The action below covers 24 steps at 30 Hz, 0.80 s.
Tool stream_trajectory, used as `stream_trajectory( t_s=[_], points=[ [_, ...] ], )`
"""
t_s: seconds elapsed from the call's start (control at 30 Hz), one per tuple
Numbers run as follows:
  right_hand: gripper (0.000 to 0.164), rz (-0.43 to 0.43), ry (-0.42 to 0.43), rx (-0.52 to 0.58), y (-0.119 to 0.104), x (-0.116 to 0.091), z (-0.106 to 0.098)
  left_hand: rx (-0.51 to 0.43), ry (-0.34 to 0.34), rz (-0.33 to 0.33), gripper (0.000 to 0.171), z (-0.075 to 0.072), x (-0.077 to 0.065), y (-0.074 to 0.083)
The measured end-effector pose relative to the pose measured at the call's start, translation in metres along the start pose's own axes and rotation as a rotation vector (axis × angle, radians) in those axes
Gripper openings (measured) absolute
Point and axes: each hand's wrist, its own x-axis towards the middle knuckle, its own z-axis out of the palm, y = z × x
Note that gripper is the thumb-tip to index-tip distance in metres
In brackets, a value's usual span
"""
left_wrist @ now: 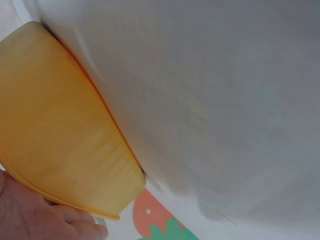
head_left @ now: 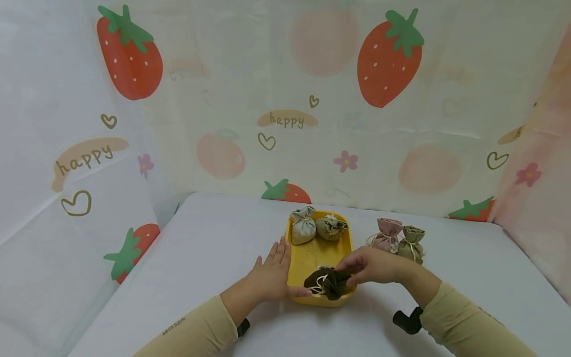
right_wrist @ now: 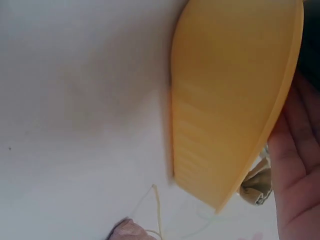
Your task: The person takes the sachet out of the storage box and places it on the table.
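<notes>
A yellow tray (head_left: 308,255) stands on the white table. My left hand (head_left: 272,275) rests along its left side with fingers straight, the thumb reaching over the near-left rim. A dark brown drawstring pouch (head_left: 335,287) lies in the near end of the tray, its pale cord loose on top. From the right, my right hand (head_left: 376,265) reaches over the rim and pinches the pouch at its gathered end between thumb and fingers. At the far end of the tray sit a light grey pouch (head_left: 304,230) and an olive-tan pouch (head_left: 331,228).
Right of the tray, a pink pouch (head_left: 387,234) and a khaki pouch (head_left: 411,244) stand close together on the table, partly behind my right hand. A printed curtain (head_left: 285,158) with strawberries closes off the back and sides of the table.
</notes>
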Motion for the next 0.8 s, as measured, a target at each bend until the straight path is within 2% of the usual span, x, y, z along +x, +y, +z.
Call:
stream_trajectory(
  t_s=[0.17, 0.3, 0.8],
  points=[
    [0.012, 0.005, 0.100, -0.134, -0.001, 0.002, 0.003, 0.014, 0.016, 0.009, 0.123, -0.001, -0.001, 0.000],
    [0.012, 0.023, 0.174, -0.217, -0.004, 0.003, 0.003, 0.043, 0.021, 0.012, 0.123, 0.000, 0.000, 0.000],
    [0.009, 0.032, 0.343, -0.283, -0.015, 0.004, 0.003, 0.057, 0.035, 0.018, 0.123, 0.000, -0.001, 0.001]
  ],
)
